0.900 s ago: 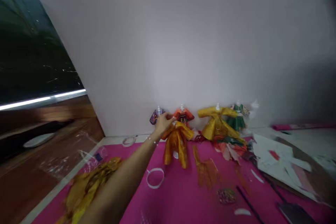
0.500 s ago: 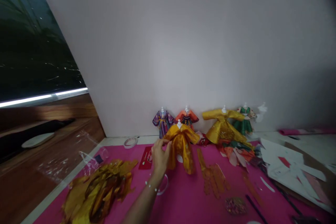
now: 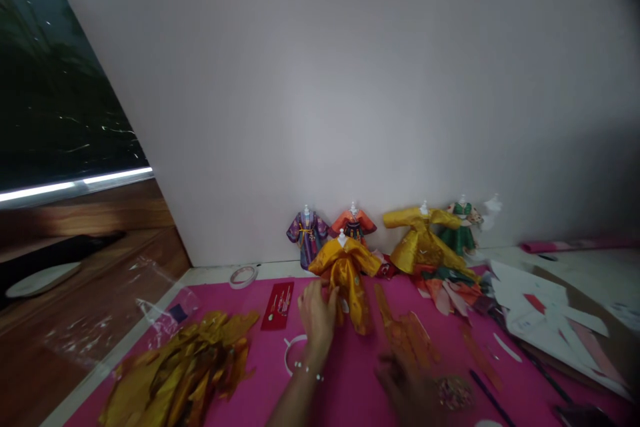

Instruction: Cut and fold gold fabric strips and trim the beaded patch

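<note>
My left hand (image 3: 317, 320), with a beaded bracelet at the wrist, is closed at the lower left side of a golden doll dress (image 3: 353, 273). Its fingertips seem to pinch the shiny cloth, though the fingers partly hide the grip. The dress hangs on a small white mannequin (image 3: 342, 235) that stands upright near the wall. Low in the view, my right hand (image 3: 400, 380) is dark and blurred, beside cut orange fabric pieces (image 3: 413, 337). Whether it holds anything is not visible.
Behind stand mannequins in a purple robe (image 3: 306, 237), an orange outfit (image 3: 354, 221), a yellow dress (image 3: 423, 240) and a green outfit (image 3: 459, 237). A golden fabric heap (image 3: 185, 367), tape roll (image 3: 243, 276), red card (image 3: 278, 305) and white papers (image 3: 535, 313) lie around.
My left hand has moved from the dress's sleeve down to its lower left part. My right hand has come into view at the bottom.
</note>
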### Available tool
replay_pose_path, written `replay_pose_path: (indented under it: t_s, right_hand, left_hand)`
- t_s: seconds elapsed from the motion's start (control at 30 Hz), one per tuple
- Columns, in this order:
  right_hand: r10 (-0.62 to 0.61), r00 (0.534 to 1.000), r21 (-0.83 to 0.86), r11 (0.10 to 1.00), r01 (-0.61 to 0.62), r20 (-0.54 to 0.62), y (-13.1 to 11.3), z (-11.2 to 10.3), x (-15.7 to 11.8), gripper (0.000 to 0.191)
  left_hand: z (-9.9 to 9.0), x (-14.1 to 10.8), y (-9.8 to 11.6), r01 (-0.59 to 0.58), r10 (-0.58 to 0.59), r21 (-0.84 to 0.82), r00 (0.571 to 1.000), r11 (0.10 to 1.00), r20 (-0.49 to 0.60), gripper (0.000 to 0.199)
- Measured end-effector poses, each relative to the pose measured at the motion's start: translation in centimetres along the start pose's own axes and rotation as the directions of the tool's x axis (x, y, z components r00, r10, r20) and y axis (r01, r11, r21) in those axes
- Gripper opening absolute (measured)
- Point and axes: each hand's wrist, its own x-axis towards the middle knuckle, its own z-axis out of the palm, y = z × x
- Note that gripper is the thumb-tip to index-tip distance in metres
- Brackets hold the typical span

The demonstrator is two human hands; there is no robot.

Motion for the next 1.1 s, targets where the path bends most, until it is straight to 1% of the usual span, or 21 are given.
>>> replay_pose_path:
  t_s: [0.07,0.17,0.27,0.33,0.47,0.53,0.6,0.67,0.8,0.87,0.97,1.03,1.1]
  right_hand:
    - [-0.003,0.999,-0.024,1.0,0.002,-0.037,-0.1,0.2,2.6,0.022]
    - [-0.01,0.997,-0.056,0.998,0.005,-0.081,-0.5,0.3,6.1,0.031]
    - [-0.012,0.996,-0.093,0.996,0.004,-0.083,-1.1,0.4,8.5,0.039]
    - [-0.025,0.997,-0.121,0.992,0.017,-0.069,-1.3,0.4,9.4,0.039]
    - [-0.074,0.996,-0.169,0.983,0.066,-0.045,-1.2,0.5,9.9,0.025]
    - [-0.096,0.994,-0.183,0.979,0.085,-0.056,-1.3,0.2,10.1,0.022]
    - [-0.128,0.988,-0.189,0.976,0.109,-0.091,-1.8,-0.3,10.8,0.022]
    - [-0.188,0.972,-0.188,0.969,0.16,-0.144,-2.9,-1.3,12.1,0.023]
    - [-0.371,0.902,-0.185,0.924,0.334,-0.222,-6.9,-4.0,15.8,0.032]
    - [-0.444,0.869,-0.196,0.892,0.407,-0.22,-9.1,-5.0,17.7,0.034]
    - [-0.518,0.837,-0.219,0.85,0.479,-0.176,-11.9,-5.5,19.6,0.033]
    - [-0.537,0.832,-0.235,0.834,0.499,-0.14,-13.0,-5.4,20.4,0.029]
    - [-0.535,0.838,-0.247,0.832,0.498,-0.113,-13.5,-5.2,20.8,0.026]
  left_hand:
    - [0.1,0.1,0.0,-0.012,0.012,0.01,1.0,1.0,0.01,0.019]
    - [0.3,0.3,0.1,-0.044,0.043,0.023,0.999,0.999,0.021,0.016]
    - [0.5,0.3,0.0,-0.084,0.083,0.026,0.996,0.996,0.028,0.015]
    - [0.5,0.3,0.0,-0.112,0.111,0.019,0.993,0.994,0.029,0.016]
    - [0.6,0.5,0.1,-0.157,0.157,-0.003,0.987,0.988,0.023,0.024]
    - [0.6,0.5,0.2,-0.17,0.17,-0.01,0.985,0.985,0.028,0.028]
    - [0.6,0.6,0.3,-0.181,0.181,-0.013,0.983,0.983,0.04,0.029]
    - [0.6,0.7,0.3,-0.186,0.186,-0.014,0.981,0.983,0.051,0.029]
    - [0.6,0.8,0.4,-0.187,0.188,-0.022,0.98,0.982,0.062,0.026]
    - [0.6,0.8,0.5,-0.179,0.18,-0.029,0.982,0.983,0.062,0.025]
    - [0.7,1.0,0.8,-0.155,0.157,-0.043,0.986,0.987,0.056,0.022]
    - [0.8,1.2,1.1,-0.137,0.139,-0.054,0.989,0.989,0.05,0.023]
    - [0.9,1.5,1.3,-0.112,0.115,-0.066,0.993,0.992,0.042,0.025]
